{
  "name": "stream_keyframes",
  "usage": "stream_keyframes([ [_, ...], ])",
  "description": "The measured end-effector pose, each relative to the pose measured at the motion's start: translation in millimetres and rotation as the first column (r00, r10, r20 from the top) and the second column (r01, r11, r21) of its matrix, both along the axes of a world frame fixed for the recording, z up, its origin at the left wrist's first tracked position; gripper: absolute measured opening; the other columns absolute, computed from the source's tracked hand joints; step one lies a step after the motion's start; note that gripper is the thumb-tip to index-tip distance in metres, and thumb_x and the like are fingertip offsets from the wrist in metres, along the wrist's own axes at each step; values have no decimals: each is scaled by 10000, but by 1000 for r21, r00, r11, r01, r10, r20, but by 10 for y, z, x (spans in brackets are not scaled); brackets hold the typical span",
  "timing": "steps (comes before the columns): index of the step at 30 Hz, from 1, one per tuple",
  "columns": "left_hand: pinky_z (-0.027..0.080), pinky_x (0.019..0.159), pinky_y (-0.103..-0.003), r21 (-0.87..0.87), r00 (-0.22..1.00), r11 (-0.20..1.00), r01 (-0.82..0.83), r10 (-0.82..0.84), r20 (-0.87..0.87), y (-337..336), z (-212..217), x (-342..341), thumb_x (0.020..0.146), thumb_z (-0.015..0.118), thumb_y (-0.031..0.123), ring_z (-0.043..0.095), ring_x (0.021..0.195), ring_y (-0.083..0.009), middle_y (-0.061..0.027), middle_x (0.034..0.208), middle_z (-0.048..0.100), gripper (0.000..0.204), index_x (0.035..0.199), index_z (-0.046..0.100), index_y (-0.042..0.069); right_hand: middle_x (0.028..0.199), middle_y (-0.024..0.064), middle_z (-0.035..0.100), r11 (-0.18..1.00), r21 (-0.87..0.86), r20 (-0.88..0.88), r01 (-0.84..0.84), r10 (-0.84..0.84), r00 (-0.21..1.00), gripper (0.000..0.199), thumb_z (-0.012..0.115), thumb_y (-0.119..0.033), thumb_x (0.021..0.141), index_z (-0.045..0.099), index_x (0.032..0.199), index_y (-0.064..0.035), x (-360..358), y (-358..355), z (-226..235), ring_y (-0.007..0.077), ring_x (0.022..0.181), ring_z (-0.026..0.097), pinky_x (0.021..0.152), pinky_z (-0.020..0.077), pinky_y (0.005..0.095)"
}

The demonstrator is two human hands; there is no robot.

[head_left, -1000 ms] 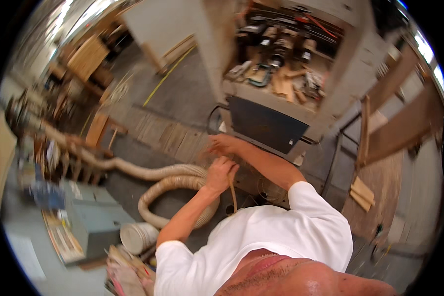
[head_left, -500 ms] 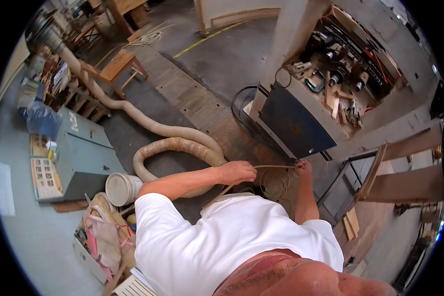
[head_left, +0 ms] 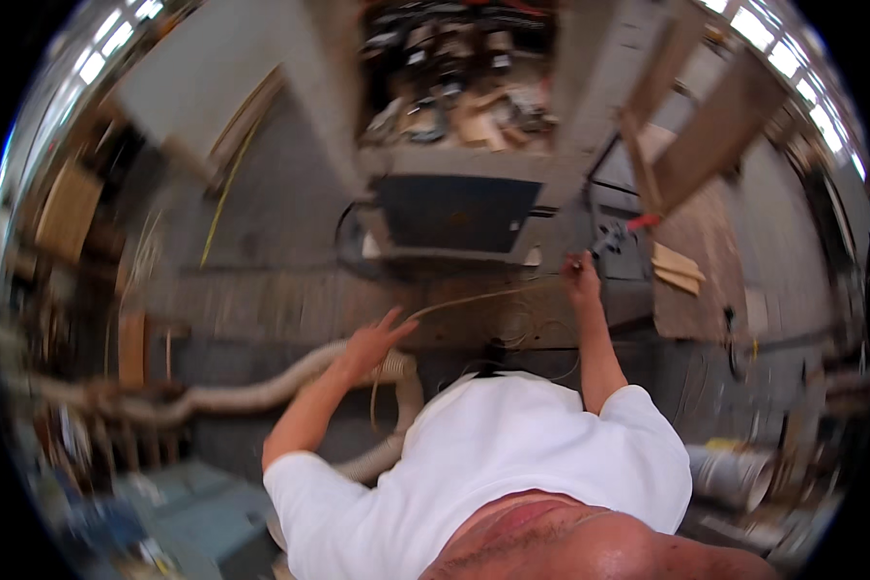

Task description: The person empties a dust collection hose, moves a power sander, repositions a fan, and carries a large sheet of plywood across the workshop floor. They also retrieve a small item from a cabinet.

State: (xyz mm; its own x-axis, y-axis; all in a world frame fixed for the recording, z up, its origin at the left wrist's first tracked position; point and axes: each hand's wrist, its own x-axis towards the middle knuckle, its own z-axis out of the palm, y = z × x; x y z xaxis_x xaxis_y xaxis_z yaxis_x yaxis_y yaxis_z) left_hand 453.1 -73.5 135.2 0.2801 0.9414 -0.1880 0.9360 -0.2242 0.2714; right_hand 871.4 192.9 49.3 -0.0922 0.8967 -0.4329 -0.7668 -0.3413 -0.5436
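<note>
Floor: grey, with a worn brownish strip crossing below the machine; picture blurred in places.
Yellow line: one, upper left on the grey floor.
Room: workshop; bright windows in both upper corners, blue-grey cabinet at lower left, blurred.
Machine: one, pale body; its upper recess holds a jumble of tools and wood scraps, too blurred to count.
Dark panel: one, on the machine's lower front.
Wide hose: one, ridged and tan, lying on the floor at left, looping near the left forearm.
Brown board: one, lying at right, two pale wood pieces side by side on it.
Cylinder: one, whitish, on its side at lower right.
Cord: one thin tan length, stretched between the hands in front of the machine; an end hangs below the left.
Left hand: one, fingers spread, cord passing at them; cannot tell whether it is gripped.
Right hand: one, fingers curled round the cord.
Tool: one, grey and red, just beyond the right fingers; cannot tell whether held.
</note>
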Motion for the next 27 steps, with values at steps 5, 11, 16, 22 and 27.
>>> stream_keyframes([
  [5, 501, 714, -448, -104, 950, 976, 192, -211, -230, 485, -525, -439, 717, 569, 14, 611, 870, -341, -148, 1178, 523, 505, 1195, 516, 170, 817, 52, 607, 901, 420, 379, 112, -287, 880, 270, 584, -300, 890, 567, 961, -41, -475, -193, 1899, 114, 621, 566, 579, 492, 267],
  [11, 479, 764, -453, 155, 971, 974, -165, 132, 200, 1066, 32, -145, 797, 527, 95, 595, 902, -356, -177, 1009, 602, 265, 1049, 605, 68, 811, 65, 616, 663, 749, 493, 0, -557, 668, 241, 627, -200, 850, 568, 969, 1, -191, 632, 3358, 116, 596, 581, 538, 486, 266],
  [16, 460, 792, -462, -63, 900, 938, -341, 345, 266, 717, -902, -134, 824, 516, 153, 582, 909, -400, -218, 988, 613, 273, 1054, 606, 36, 810, 56, 599, 555, 827, 492, -91, -636, 595, 259, 614, -217, 862, 568, 1021, -17, -193, 1410, 4220, 106, 592, 561, 511, 462, 232],
  [22, 500, 641, -405, -368, 764, 779, -509, 605, 223, -507, -2178, 136, 834, 537, 240, 645, 739, -301, -210, 846, 648, 303, 1015, 617, 10, 757, 14, 569, 511, 859, 226, -20, -344, 911, 196, 576, -231, 894, 590, 1011, -74, -277, 1861, 4784, 94, 612, 542, 523, 458, 221],
  [27, 496, 619, -393, -587, 624, 559, -585, 773, 113, -811, -2267, 322, 831, 534, 227, 634, 716, -278, -186, 807, 637, 272, 969, 617, 8, 767, 35, 580, 605, 795, 186, -49, -167, 968, 166, 580, -165, 883, 566, 996, -44, -340, 2044, 4910, 110, 637, 557, 522, 464, 219],
])
